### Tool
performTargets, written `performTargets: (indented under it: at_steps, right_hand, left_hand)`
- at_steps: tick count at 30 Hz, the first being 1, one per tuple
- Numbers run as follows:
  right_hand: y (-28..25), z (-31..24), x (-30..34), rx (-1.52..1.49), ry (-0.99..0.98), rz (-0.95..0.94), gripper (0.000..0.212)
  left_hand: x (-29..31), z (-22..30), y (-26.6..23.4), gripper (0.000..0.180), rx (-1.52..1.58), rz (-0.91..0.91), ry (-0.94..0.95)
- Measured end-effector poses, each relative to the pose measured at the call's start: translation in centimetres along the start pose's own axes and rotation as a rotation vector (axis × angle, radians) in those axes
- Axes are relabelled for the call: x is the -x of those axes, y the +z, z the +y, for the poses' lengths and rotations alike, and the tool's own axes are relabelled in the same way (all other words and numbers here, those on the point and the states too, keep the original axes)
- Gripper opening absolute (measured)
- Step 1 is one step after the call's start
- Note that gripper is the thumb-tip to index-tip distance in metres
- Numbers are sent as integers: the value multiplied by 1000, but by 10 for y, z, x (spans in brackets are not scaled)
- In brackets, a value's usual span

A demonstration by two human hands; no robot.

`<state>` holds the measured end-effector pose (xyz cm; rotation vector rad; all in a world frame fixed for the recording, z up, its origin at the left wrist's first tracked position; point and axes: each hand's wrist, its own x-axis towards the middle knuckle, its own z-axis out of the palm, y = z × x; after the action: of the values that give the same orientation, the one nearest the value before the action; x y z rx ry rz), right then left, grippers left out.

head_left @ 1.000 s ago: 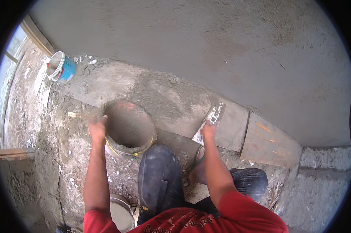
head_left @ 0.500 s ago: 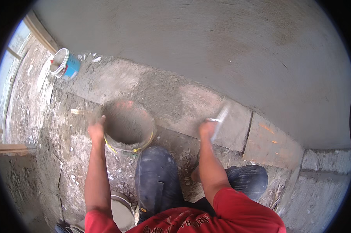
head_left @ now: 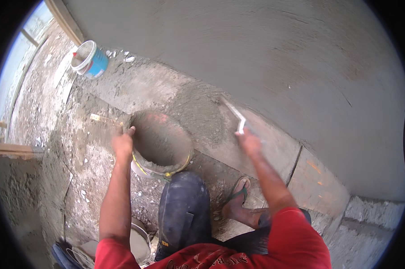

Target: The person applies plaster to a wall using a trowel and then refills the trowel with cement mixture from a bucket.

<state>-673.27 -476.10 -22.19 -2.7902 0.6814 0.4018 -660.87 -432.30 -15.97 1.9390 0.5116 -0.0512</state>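
Head view, looking down: the left hand (head_left: 122, 144) grips the near left rim of a mortar-caked bucket (head_left: 160, 143), fingers closed over the edge. This bucket sits on the rough concrete floor (head_left: 95, 179), tilted with its mouth toward the wall, directly ahead of the person's dark-trousered knee (head_left: 184, 210). A yellow band runs round its lower rim.

The right hand (head_left: 248, 142) is closed around the handle of a trowel (head_left: 235, 114), held up to the right of the bucket. Its blade is motion-blurred and points up and to the left, near the base of the grey plastered wall (head_left: 265, 54). Whether the blade touches the wall cannot be told.

A heap of wet mortar (head_left: 198, 112) lies on the floor between bucket and wall, just beside the bucket's far rim.

A foot in a green sandal (head_left: 239, 193) rests on the floor below the right hand. A blue-and-white pail (head_left: 90, 59) stands well apart at the upper left, near a timber post. A short wooden stick (head_left: 104, 119) lies just left of the bucket. A second metal pail (head_left: 139, 240) shows partly at the bottom edge, beside the left arm.
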Motion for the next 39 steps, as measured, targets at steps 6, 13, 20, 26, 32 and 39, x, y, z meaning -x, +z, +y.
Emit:
performTargets:
  at_steps: [6, 13, 20, 26, 32, 39]
  right_hand:
    - [-36, 30, -100, 331, -227, 20, 44]
    - [-32, -7, -102, 279, -368, -123, 43]
    - [-38, -16, -111, 223, -340, -34, 40]
    - [-21, -47, -124, 250, -515, -72, 40]
    - [-43, -80, -134, 179, -478, -64, 43]
    - [-26, -82, -118, 229, -614, -180, 51]
  left_hand:
    - [-19, -18, 15, 78, 21, -35, -74]
    - [-13, -3, 14, 77, -54, 3, -45]
    - [-8, 6, 30, 76, -42, -1, -44]
    - [-4, 15, 21, 70, -30, 14, -96]
    - [-10, 8, 27, 70, -29, 36, -76]
    - [-17, -8, 25, 75, -9, -64, -127]
